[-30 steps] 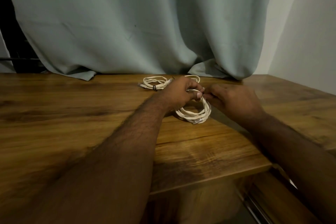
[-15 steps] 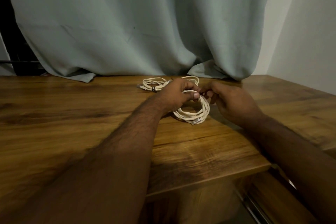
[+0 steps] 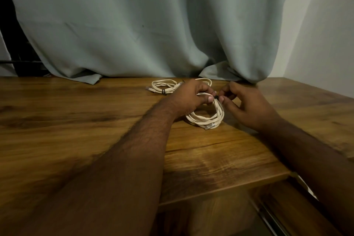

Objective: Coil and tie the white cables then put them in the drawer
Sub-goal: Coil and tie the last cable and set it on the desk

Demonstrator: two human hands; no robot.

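A coiled white cable [image 3: 207,117] is gripped by the left hand [image 3: 188,97] on the wooden table [image 3: 76,120]. What appears to be a black tie [image 3: 216,97] is pinched by the right hand [image 3: 247,105]. A tied coil [image 3: 163,86] lies behind.

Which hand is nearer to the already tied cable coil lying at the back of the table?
Left. The left hand sits just right of the tied coil, nearly touching it. The right hand is farther right, beyond the coil being tied.
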